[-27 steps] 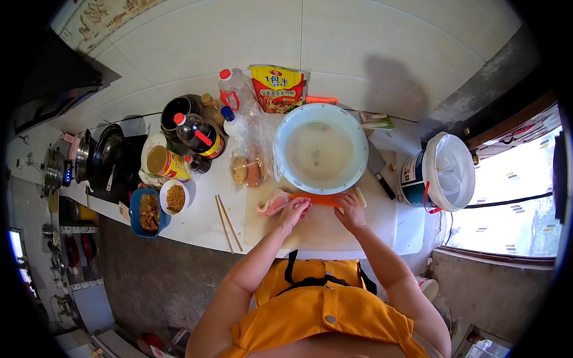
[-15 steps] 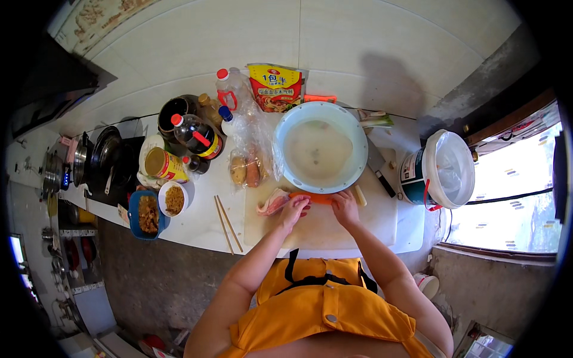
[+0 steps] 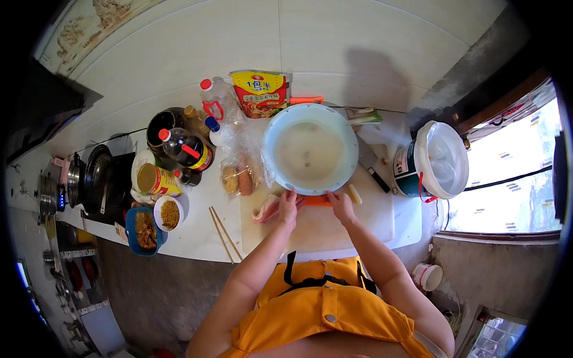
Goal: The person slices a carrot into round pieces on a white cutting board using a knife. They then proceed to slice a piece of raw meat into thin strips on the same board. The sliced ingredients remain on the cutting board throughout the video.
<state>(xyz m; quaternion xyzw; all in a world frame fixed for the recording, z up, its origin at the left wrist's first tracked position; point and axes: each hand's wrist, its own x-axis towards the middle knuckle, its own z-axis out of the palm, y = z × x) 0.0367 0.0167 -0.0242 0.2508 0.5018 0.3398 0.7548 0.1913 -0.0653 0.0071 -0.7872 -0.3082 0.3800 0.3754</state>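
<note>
My left grip [image 3: 288, 207] and right grip [image 3: 341, 207] touch the near rim of the round, pale-blue plastic basin [image 3: 351, 149], either side of its middle; whether they're closed, I cannot tell.

Illumination is moderate to good at the left hand [image 3: 287, 204] and right hand [image 3: 341, 206], where the pale worktop [image 3: 194, 230] reads evenly lit; daylight enters through a window [image 3: 510, 185] well to the right of the right hand, its panes glaring near white. A soft-edged shadow [image 3: 379, 77] falls on the wall [image 3: 334, 42] beyond the right hand, while the floor [image 3: 155, 298] to the near left of the left hand is dim. Fisheye distortion bends the tile lines beyond both hands, the outer rim drops to black, and fine detail far left of the left hand is soft.
</note>
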